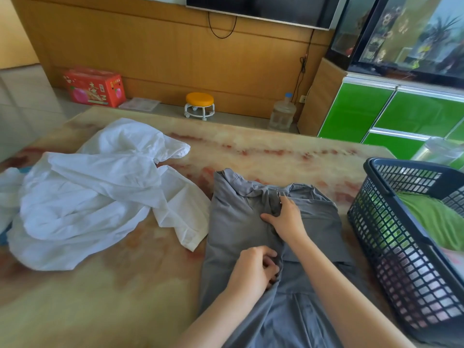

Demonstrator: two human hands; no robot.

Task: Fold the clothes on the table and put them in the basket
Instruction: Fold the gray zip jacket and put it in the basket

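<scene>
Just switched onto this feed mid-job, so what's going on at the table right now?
A person is folding a grey shirt laid on the table. The left hand grips a fold near the shirt's middle, and the right hand holds bunched cloth just below the collar. A crumpled white garment lies unfolded to the left. The basket on the right holds a green cloth.

Soft daylight is flooding the room, washing out folds of the crumpled white fabric garment (95, 197) and glinting off the glossy green cabinet doors (351, 114); wide-angle distortion is bending the edges, where the glass aquarium (414, 33) is blurring.
</scene>
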